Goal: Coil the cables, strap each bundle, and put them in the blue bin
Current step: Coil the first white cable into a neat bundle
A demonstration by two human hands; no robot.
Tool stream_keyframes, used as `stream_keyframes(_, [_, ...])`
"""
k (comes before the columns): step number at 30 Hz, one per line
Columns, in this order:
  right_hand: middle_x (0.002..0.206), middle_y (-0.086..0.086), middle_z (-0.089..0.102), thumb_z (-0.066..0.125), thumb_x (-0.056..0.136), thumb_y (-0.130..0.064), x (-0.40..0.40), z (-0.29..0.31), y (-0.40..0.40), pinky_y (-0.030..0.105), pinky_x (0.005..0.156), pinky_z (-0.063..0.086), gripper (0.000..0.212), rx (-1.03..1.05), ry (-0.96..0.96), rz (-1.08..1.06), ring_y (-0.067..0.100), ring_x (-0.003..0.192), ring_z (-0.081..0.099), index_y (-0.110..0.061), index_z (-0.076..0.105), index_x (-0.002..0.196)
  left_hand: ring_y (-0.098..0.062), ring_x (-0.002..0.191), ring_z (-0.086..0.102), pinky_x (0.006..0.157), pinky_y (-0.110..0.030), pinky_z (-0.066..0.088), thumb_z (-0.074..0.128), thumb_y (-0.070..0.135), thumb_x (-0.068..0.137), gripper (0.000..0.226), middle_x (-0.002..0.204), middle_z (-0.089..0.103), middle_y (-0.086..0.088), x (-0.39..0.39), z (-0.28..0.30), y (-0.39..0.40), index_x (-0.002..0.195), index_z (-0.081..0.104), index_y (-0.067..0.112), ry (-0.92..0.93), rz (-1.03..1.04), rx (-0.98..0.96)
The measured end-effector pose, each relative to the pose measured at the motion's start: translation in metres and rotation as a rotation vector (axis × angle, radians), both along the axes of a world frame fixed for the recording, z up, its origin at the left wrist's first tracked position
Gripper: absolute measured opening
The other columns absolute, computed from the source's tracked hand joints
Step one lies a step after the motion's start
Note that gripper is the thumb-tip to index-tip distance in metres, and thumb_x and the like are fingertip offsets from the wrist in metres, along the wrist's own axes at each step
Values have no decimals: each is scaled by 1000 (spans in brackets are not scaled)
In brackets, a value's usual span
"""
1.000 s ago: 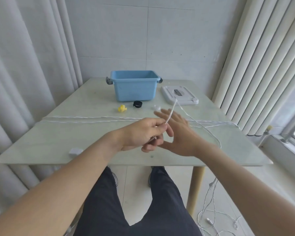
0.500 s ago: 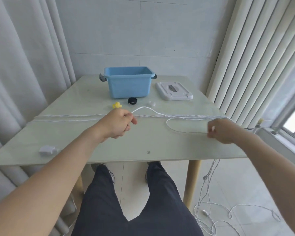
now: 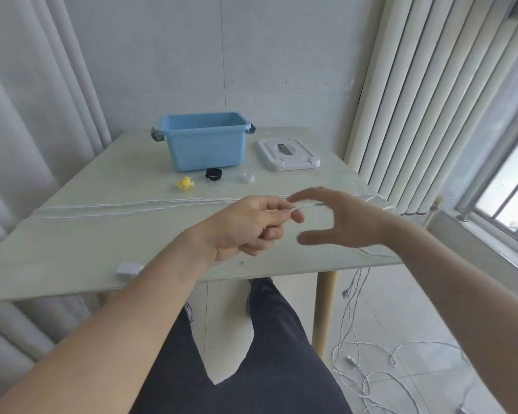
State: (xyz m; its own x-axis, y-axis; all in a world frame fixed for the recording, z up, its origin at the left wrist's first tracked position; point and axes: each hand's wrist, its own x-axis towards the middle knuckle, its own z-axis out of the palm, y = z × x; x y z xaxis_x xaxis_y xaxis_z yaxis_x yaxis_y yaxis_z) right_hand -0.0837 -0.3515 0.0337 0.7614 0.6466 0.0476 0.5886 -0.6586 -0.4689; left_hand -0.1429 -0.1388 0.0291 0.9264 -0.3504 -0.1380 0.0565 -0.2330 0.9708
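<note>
Holding: the left hand (image 3: 248, 225) pinches one thin white cable (image 3: 304, 206) between thumb and curled fingers, above the middle of the table (image 3: 108, 243).
Right hand: the right hand (image 3: 341, 219) is spread wide, fingers straight and thumb apart, just right of the left hand; it is motion-blurred, and whether its fingertips touch the cable cannot be told.
Cable run: from the pinch the white cable leads right, under the right hand, toward the table's right edge.
Cables on table: a white twisted run (image 3: 132, 206) stretches across the tabletop from left edge to right; the number of separate strands in it cannot be counted.
Cables on floor: loose white cable (image 3: 371, 369) hangs off the right edge and lies tangled on the tiles.
Bins: one blue bin (image 3: 204, 144), at the far side of the table, well apart from both hands.
Straps: three small rolls in a row before the bin, one yellow strap (image 3: 186, 184), one black strap (image 3: 213, 174), one white strap (image 3: 247, 177).
Lid: one white lid (image 3: 287, 153), right of the bin.
Plug: one small white block (image 3: 129, 269) at the near edge.
</note>
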Motion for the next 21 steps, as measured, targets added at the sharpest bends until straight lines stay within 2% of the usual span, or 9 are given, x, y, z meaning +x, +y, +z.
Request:
stream_keyframes(1, [106, -20, 70, 71, 84, -53, -3, -4, 11, 24, 94, 47, 38, 62, 32, 7, -2, 98, 62, -31, 66, 115, -9, 43, 22, 40, -19, 16, 46, 25, 105, 22, 61, 36, 3, -2, 0, 0, 109, 63, 13, -16, -12, -33])
stream_keyframes(2, [79, -17, 72, 63, 91, -53, -4, -6, 16, 19, 75, 48, 31, 104, 81, -25, -1, 73, 62, -24, 71, 99, -10, 43, 24, 40, -20, 17, 46, 26, 105, 23, 61, 36, 2, -4, 1, 1, 109, 64, 12, -35, -18, -40])
stream_keyframes(4, [46, -13, 55, 52, 96, -55, -1, -10, 13, 18, 53, 38, 46, 91, 76, -149, 4, 45, 47, -18, 74, 79, -13, 44, 29, 42, -22, 22, 48, 29, 104, 27, 62, 39, -1, -10, -2, 10, 107, 64, 8, -66, -28, 33])
stream_keyframes(6, [48, -11, 54, 45, 94, -63, 5, -14, -2, 24, 57, 40, 60, -58, -36, -282, 8, 50, 51, -16, 74, 71, -14, 45, 34, 43, -23, 28, 50, 32, 103, 29, 63, 44, -2, -18, -11, 22, 98, 63, 6, -60, -51, 180])
stream_keyframes(9, [72, 5, 63, 17, 82, -83, 20, -24, -43, 35, 76, 47, 90, -422, -96, -534, 24, 76, 60, -11, 66, 63, -17, 47, 41, 48, -25, 37, 50, 32, 103, 31, 59, 48, -1, -27, -26, 37, 88, 60, 7, 28, -132, 372])
stream_keyframes(11, [75, 9, 58, 5, 69, -88, 31, -29, -80, 37, 77, 45, 92, -606, -58, -626, 26, 79, 54, -9, 53, 60, -18, 47, 41, 51, -25, 39, 47, 31, 104, 31, 58, 47, -2, -30, -36, 44, 86, 59, 8, 68, -148, 449])
stream_keyframes(13, [65, 9, 57, 11, 73, -87, 32, -30, -115, 36, 74, 49, 89, -716, 4, -635, 26, 71, 55, -8, 49, 58, -16, 45, 34, 47, -22, 34, 44, 28, 105, 30, 56, 39, 0, -31, -42, 43, 87, 57, 8, 70, -121, 465])
stream_keyframes(18, [64, 20, 72, 28, 101, -62, 0, -23, -138, 30, 63, 51, 86, -645, 484, -852, 28, 48, 64, 5, 69, 67, -10, 45, 17, 41, -21, 14, 39, 24, 107, 28, 57, 27, 2, -33, -50, 15, 84, 48, 11, 178, 17, 8])
stream_keyframes(21, [62, 6, 73, 39, 97, -64, -9, -24, -134, 29, 68, 51, 75, -752, 339, -746, 20, 55, 66, -5, 75, 68, -10, 45, 19, 43, -23, 13, 39, 18, 104, 23, 60, 31, 0, -35, -53, -3, 87, 53, 9, 261, 14, -191])
